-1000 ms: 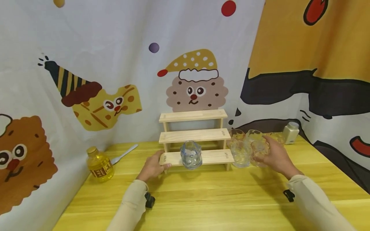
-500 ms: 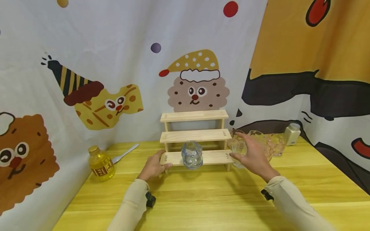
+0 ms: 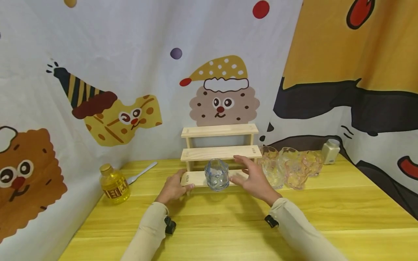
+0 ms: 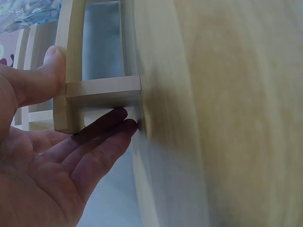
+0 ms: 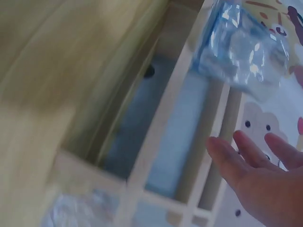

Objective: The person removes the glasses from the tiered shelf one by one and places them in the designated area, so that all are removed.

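A three-step wooden display stand [image 3: 222, 153] stands against the backdrop. On its lowest step sits a bluish clear glass [image 3: 217, 177], upright. My left hand [image 3: 173, 188] holds the left end of that step; in the left wrist view its thumb [image 4: 49, 71] lies on the board and the fingers reach past the end by the leg. Just right of the glass, my right hand [image 3: 256, 183] has its fingers spread and holds nothing. The right wrist view shows the right fingers [image 5: 225, 156] apart from the glass [image 5: 246, 54].
Several clear and pinkish glasses [image 3: 295, 174] crowd together right of the stand, with a white-capped jar [image 3: 330, 151] behind them. At left on the wooden table [image 3: 209, 232] are a yellow oil bottle [image 3: 114, 185] and a white spoon [image 3: 142, 172]. A printed cloth [image 3: 130, 54] hangs behind.
My right hand has left the group of glasses at right and moved left to beside the glass on the stand. The left hand stays on the step's end.
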A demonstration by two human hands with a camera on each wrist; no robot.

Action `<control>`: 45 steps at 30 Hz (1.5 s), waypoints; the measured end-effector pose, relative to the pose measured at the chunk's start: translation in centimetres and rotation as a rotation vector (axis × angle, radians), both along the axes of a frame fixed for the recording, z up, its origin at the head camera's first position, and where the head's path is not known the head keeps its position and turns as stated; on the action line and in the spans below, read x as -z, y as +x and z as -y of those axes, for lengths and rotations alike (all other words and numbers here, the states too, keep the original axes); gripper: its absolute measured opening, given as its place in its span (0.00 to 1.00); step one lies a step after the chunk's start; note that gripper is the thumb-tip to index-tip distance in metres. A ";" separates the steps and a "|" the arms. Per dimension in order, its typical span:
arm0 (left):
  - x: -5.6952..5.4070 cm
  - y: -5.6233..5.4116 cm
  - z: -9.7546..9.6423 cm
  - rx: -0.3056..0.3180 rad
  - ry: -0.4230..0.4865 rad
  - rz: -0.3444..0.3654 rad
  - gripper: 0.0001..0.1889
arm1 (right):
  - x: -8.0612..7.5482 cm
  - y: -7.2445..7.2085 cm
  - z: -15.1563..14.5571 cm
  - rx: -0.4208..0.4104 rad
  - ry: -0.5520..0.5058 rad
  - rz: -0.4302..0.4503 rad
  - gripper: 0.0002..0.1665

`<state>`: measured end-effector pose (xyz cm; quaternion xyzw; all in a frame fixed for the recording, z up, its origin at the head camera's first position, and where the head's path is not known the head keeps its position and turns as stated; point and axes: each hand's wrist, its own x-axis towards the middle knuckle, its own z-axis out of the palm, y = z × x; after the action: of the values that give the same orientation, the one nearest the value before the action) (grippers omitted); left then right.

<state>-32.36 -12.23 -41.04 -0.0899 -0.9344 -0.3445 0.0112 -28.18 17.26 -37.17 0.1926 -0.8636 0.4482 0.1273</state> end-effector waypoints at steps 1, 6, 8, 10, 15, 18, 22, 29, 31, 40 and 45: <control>-0.1 0.0 0.0 -0.001 0.007 0.004 0.35 | 0.1 -0.1 0.5 -0.011 -0.015 0.031 0.46; -0.1 0.0 0.2 -0.002 0.018 0.004 0.35 | 0.5 -1.1 2.6 -0.064 -0.075 0.163 0.50; 0.0 0.0 0.2 -0.004 0.015 -0.004 0.35 | 0.6 -1.5 3.3 -0.085 -0.097 0.193 0.52; 0.0 0.0 0.2 -0.004 0.017 -0.007 0.35 | 0.7 -1.9 4.0 -0.089 -0.104 0.202 0.53; 0.0 0.0 0.1 0.000 0.016 -0.008 0.35 | 0.9 -2.6 4.9 -0.072 -0.102 0.204 0.52; -0.1 0.1 0.0 -0.002 0.015 -0.008 0.36 | 1.1 -2.8 4.9 -0.070 -0.128 0.226 0.51; -0.2 0.1 -0.1 -0.002 0.020 -0.002 0.36 | 1.0 -3.0 4.7 -0.099 -0.136 0.231 0.48; -0.1 -0.1 0.0 0.004 0.034 0.010 0.36 | 0.9 -2.6 4.3 -0.136 -0.107 0.216 0.48; 0.0 -0.1 -0.1 0.004 0.036 0.012 0.36 | 0.9 -2.3 4.1 -0.129 -0.095 0.208 0.49; 0.2 -0.1 0.0 0.011 0.018 0.001 0.36 | 1.1 0.6 2.7 -0.092 -0.025 0.127 0.52; 0.1 0.0 0.1 0.011 0.022 -0.006 0.34 | 1.9 2.1 0.9 -0.101 0.004 0.109 0.50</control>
<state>-32.36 -12.31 -41.15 -0.0959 -0.9301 -0.3544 0.0134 -26.13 16.37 -39.02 0.2118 -0.8592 0.4623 0.0570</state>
